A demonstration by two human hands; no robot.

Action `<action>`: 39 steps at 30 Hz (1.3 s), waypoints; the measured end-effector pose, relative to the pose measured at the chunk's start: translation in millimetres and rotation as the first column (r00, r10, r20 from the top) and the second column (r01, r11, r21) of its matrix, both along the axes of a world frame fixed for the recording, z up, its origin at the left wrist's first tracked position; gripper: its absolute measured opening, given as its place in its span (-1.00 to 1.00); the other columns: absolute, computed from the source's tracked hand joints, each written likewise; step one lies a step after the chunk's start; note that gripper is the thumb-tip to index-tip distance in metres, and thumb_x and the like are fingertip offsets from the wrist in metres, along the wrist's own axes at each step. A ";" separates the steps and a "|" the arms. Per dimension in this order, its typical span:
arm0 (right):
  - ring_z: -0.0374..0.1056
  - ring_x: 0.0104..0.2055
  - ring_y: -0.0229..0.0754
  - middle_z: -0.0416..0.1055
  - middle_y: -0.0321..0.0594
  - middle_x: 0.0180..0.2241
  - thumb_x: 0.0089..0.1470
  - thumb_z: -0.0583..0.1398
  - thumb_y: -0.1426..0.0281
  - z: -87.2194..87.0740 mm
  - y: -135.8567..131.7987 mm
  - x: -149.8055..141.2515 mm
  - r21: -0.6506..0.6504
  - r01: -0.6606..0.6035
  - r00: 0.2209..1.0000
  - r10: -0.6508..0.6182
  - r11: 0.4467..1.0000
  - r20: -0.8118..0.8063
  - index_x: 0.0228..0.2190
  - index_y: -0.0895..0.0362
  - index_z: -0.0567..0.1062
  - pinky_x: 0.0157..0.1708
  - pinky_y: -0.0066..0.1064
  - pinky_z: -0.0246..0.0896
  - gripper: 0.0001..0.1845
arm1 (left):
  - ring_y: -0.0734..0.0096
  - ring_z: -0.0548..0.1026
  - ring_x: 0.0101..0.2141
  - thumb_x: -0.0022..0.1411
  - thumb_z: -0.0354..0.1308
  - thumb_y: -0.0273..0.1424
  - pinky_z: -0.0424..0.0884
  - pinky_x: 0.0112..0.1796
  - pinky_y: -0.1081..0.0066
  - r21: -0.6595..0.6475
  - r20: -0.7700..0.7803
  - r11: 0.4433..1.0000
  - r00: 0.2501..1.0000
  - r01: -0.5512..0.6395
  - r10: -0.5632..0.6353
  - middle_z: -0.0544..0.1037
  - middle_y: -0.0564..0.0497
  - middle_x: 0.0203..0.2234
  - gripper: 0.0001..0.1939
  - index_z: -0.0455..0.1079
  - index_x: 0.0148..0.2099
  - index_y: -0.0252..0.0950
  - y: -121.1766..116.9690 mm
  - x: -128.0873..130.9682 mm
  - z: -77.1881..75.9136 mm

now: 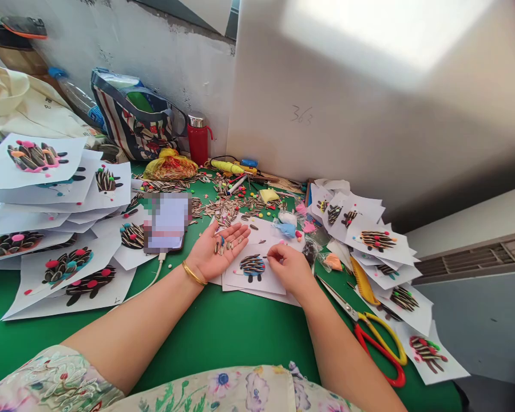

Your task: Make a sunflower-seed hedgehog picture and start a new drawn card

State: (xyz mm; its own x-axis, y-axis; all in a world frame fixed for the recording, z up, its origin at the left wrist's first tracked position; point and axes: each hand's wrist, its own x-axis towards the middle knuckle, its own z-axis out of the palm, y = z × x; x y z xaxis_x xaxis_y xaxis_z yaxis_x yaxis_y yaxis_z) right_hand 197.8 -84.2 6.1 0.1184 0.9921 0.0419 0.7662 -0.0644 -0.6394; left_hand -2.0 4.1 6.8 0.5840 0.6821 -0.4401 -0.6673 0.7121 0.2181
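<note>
My left hand [217, 252] is held palm up with its fingers stretched out, and several striped sunflower seeds [221, 246] lie in it. Over the right edge of a white paper sheet [234, 280], my right hand [288, 266] is closed in a pinch. A small dark tip shows at its fingertips and looks like a sunflower seed [265, 257]. On that sheet is a hedgehog picture [252, 266] with a blue body, dark seeds as spines and black feet. More paper lies beneath it.
Finished-looking hedgehog pictures are piled left [79, 266] and right [377, 240]. Large scissors [369, 332] lie beside my right forearm, near a yellow cutter [364, 280]. A phone [167, 223] with a cable stands left. Behind are loose seeds [240, 203], a red flask [198, 140] and a bag [133, 120].
</note>
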 end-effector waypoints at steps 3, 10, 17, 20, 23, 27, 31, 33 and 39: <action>0.36 -0.34 -0.23 0.50 -0.32 -0.39 0.01 0.11 0.45 -2.3 0.9 -3.4 0.014 -0.014 0.999 0.015 1.000 -0.033 -0.39 0.06 0.51 -0.31 -0.42 0.19 -0.83 | 0.05 0.46 0.06 0.40 -0.13 -0.17 0.48 -0.01 0.14 -0.007 -0.007 1.000 1.000 -0.008 0.008 0.53 -0.35 -0.07 -0.48 0.31 0.12 -0.52 -0.7 0.9 0.6; 0.38 -0.33 -0.23 0.52 -0.31 -0.38 0.00 0.12 0.48 -1.2 2.8 -6.4 0.004 -0.046 0.998 0.046 0.999 0.034 -0.38 0.06 0.54 -0.31 -0.43 0.20 -0.80 | 0.07 0.47 0.04 0.40 -0.12 -0.19 0.48 -0.02 0.14 -0.014 -0.014 1.000 1.000 -0.007 0.007 0.54 -0.35 -0.09 -0.51 0.32 0.11 -0.50 -0.8 1.2 1.1; 0.39 -0.30 -0.20 0.54 -0.28 -0.35 0.01 0.15 0.50 0.0 5.2 -7.9 -0.039 -0.072 0.985 0.077 0.997 0.156 -0.37 0.04 0.58 -0.31 -0.42 0.17 -0.78 | 0.05 0.47 0.04 0.40 -0.14 -0.20 0.48 -0.02 0.14 -0.015 -0.019 1.000 1.000 -0.006 0.006 0.54 -0.34 -0.10 -0.50 0.31 0.11 -0.52 -1.7 1.6 2.9; 0.39 -0.30 -0.21 0.55 -0.29 -0.33 0.03 0.14 0.50 0.9 5.6 -9.1 -0.057 -0.076 0.976 0.086 0.995 0.200 -0.35 0.03 0.59 -0.32 -0.43 0.17 -0.77 | 0.06 0.48 0.03 0.40 -0.14 -0.20 0.48 -0.02 0.13 -0.016 -0.014 1.000 1.000 -0.003 0.003 0.54 -0.34 -0.10 -0.52 0.32 0.11 -0.49 -1.8 1.7 2.3; 0.40 -0.29 -0.21 0.55 -0.29 -0.32 0.04 0.14 0.50 1.4 6.1 -10.5 -0.072 -0.082 0.968 0.097 0.994 0.232 -0.34 0.02 0.59 -0.33 -0.43 0.17 -0.76 | 0.07 0.49 0.03 0.40 -0.13 -0.21 0.48 -0.03 0.13 -0.015 -0.004 1.000 1.000 0.001 -0.001 0.54 -0.34 -0.09 -0.53 0.33 0.10 -0.48 -1.9 1.7 1.4; 0.41 -0.28 -0.20 0.56 -0.30 -0.31 0.07 0.15 0.48 1.4 7.0 -9.6 -0.080 -0.088 0.961 0.106 0.993 0.254 -0.34 0.00 0.60 -0.34 -0.43 0.17 -0.77 | 0.08 0.49 0.03 0.40 -0.13 -0.20 0.49 -0.03 0.15 -0.013 -0.002 1.000 1.000 0.004 -0.004 0.54 -0.34 -0.09 -0.52 0.34 0.09 -0.49 -2.1 1.4 0.9; 0.42 -0.23 -0.16 0.56 -0.28 -0.30 0.11 0.16 0.45 5.2 4.2 -2.6 -0.066 -0.109 0.957 0.123 0.992 0.263 -0.31 0.00 0.60 -0.26 -0.39 0.21 -0.79 | 0.08 0.48 0.04 0.39 -0.11 -0.19 0.48 -0.02 0.14 -0.017 0.005 1.000 1.000 0.009 -0.009 0.54 -0.33 -0.08 -0.52 0.34 0.08 -0.49 -2.7 1.0 0.8; 0.41 -0.20 -0.15 0.55 -0.25 -0.28 0.14 0.16 0.44 9.5 1.1 -1.2 0.016 -0.116 0.962 0.108 0.993 0.251 -0.28 0.02 0.60 -0.21 -0.37 0.22 -0.79 | 0.07 0.47 0.05 0.39 -0.09 -0.18 0.46 0.00 0.14 -0.018 0.009 1.000 1.000 0.011 -0.011 0.53 -0.32 -0.07 -0.52 0.34 0.08 -0.48 -3.6 1.1 1.2; 0.35 -0.24 -0.17 0.49 -0.18 -0.32 0.20 0.14 0.38 19.9 -6.6 -33.7 0.306 -0.272 0.952 0.209 0.912 0.222 -0.24 0.07 0.59 -0.18 -0.33 0.20 -0.80 | 0.08 0.47 0.04 0.38 -0.12 -0.13 0.45 0.01 0.19 0.019 0.033 0.998 0.998 0.056 -0.056 0.50 -0.37 -0.03 -0.46 0.34 0.09 -0.50 -12.0 6.2 6.2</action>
